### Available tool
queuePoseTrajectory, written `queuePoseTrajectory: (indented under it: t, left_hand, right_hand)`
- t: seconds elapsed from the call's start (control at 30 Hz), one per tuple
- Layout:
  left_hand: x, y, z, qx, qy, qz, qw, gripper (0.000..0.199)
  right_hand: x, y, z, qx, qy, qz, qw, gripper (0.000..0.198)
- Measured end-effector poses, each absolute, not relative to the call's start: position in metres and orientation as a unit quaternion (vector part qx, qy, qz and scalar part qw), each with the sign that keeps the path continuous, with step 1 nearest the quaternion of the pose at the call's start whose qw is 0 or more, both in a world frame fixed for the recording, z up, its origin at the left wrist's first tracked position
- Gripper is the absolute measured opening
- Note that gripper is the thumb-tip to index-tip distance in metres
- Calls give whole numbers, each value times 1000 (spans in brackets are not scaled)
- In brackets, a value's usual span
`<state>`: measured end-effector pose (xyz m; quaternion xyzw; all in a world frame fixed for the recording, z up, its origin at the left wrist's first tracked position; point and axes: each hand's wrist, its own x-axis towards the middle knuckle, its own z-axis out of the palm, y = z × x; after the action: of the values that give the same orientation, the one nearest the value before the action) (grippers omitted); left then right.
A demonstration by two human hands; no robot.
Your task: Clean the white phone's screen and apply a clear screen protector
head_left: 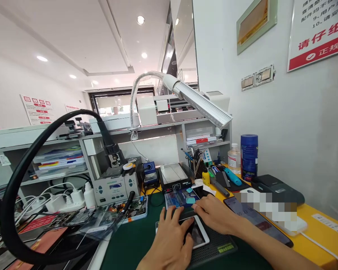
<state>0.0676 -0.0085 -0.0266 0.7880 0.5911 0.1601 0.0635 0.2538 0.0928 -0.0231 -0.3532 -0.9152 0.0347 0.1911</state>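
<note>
A white-framed touchscreen device point(199, 234), like a small tablet, lies on a black perforated pad point(214, 249) on the green mat. My left hand point(169, 242) rests over its left part with fingers spread, its thumb and index finger bent above the dark screen. A dark strip point(188, 213) shows along the device's far edge. There, my right hand point(215, 213) has its fingers bent together, pointing left; whatever is between them is hidden. Just beyond them lies a white-framed phone point(198, 190).
A dark phone point(259, 221) with its screen lit lies at right by a white box point(295, 225) with a cable. Behind stand a grey soldering station point(112, 189), a flat heating plate point(174, 174) and a tool holder point(198, 168). A thick black hose point(14, 187) loops at left.
</note>
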Motion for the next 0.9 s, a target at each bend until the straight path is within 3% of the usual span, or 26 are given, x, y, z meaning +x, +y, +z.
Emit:
queuePoseTrajectory:
  t: [0.63, 0.9]
  left_hand:
    - [25, -21, -15, 772, 605, 187, 49, 44]
    - [6, -22, -16, 760, 632, 147, 44, 59]
  right_hand:
    - [255, 94, -20, -366, -907, 88, 190, 49]
    - [256, 94, -18, -358, -913, 73, 182, 51]
